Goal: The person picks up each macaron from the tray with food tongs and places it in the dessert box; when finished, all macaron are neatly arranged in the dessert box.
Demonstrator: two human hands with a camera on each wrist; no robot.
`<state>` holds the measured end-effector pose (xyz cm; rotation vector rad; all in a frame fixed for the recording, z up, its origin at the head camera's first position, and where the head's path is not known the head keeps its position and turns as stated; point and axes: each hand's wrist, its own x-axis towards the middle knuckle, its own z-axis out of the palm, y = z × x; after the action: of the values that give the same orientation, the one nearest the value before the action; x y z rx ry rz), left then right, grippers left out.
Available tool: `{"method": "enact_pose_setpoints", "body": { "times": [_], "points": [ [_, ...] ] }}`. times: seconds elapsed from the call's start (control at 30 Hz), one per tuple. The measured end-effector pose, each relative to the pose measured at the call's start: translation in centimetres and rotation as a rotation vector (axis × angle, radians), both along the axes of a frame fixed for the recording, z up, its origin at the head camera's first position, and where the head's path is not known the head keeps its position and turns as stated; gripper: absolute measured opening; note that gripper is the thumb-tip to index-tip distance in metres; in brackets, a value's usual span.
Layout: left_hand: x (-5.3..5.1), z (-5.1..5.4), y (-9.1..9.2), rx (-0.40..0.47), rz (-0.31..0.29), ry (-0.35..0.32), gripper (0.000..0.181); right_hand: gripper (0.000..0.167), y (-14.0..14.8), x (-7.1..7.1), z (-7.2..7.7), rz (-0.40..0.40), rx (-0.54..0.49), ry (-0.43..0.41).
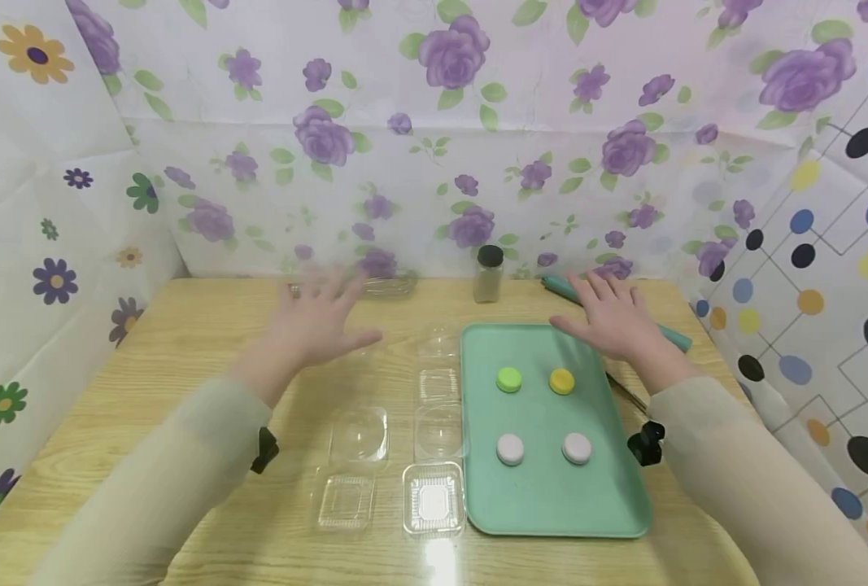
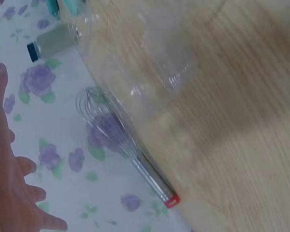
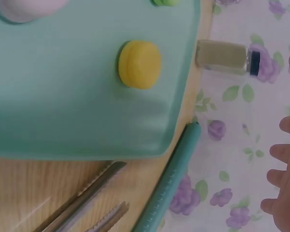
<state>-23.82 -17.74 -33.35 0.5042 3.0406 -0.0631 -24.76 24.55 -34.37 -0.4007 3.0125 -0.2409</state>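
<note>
Watching from the far end of the link, I read the tray as my clock, twelve toward the flowered backdrop. My left hand point(image 1: 312, 325) hovers at ten o'clock and my right hand point(image 1: 612, 319) at one; both are released, fingers spread, grasping nothing.

Nearest the left is the wire whisk point(image 2: 129, 146), lying by the table's back edge. Nearest the right is a teal rolling pin point(image 3: 168, 180), scale marks along it, slanting past the tray's one o'clock corner, with metal tongs point(image 3: 84, 194) at two. A dark-capped jar point(image 1: 488, 283) stands upright at eleven.

On the green tray point(image 1: 543, 500), about their own middle, sit four macarons: green point(image 1: 509, 379) at eleven, yellow point(image 1: 561, 381) at one, pale ones at five point(image 1: 577, 448) and seven point(image 1: 510, 449). Clear plastic boxes and lids point(image 1: 434, 498) run from eight to ten o'clock, just beside the tray.

My judgement for this hands-free hover: relaxed fingers, level wrists, sleeves clear of the tray rim. The pin could roll if nudged, and the light boxes would slide, so I'd come down from above, slowly. Macarons probably crush easily; a soft pinch at the sides suits them.
</note>
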Motion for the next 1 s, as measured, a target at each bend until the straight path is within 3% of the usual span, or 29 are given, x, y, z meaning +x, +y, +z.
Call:
{"method": "enact_pose_setpoints", "body": {
  "times": [0.1, 0.27, 0.5, 0.67, 0.87, 1.0],
  "points": [
    [0.8, -0.3, 0.7, -0.027, -0.06, 0.034, 0.1, 0.092, 0.2, 0.7, -0.2, 0.03, 0.014, 0.002],
    [2.1, -1.1, 1.3, 0.018, -0.154, 0.044, 0.098, 0.095, 1.1, 2.0, -0.8, 0.052, 0.025, -0.052],
    [4.1, -2.1, 1.7, 0.02, -0.251, 0.025, 0.1, 0.096, 3.3, 3.0, -2.0, 0.054, -0.065, -0.067],
    [5.4, -2.9, 2.3, 0.098, -0.33, -0.031, 0.1, 0.1, 4.8, 3.6, -3.1, 0.082, -0.128, -0.062],
    [6.6, -3.8, 3.4, 0.308, -0.469, -0.161, 0.11, 0.097, 6.5, 4.0, -4.1, 0.072, -0.271, -0.027],
    [7.5, -4.0, 4.0, 0.379, -0.48, -0.234, 0.113, 0.093, 7.6, 4.3, -4.7, 0.035, -0.289, -0.008]
  ]
}}
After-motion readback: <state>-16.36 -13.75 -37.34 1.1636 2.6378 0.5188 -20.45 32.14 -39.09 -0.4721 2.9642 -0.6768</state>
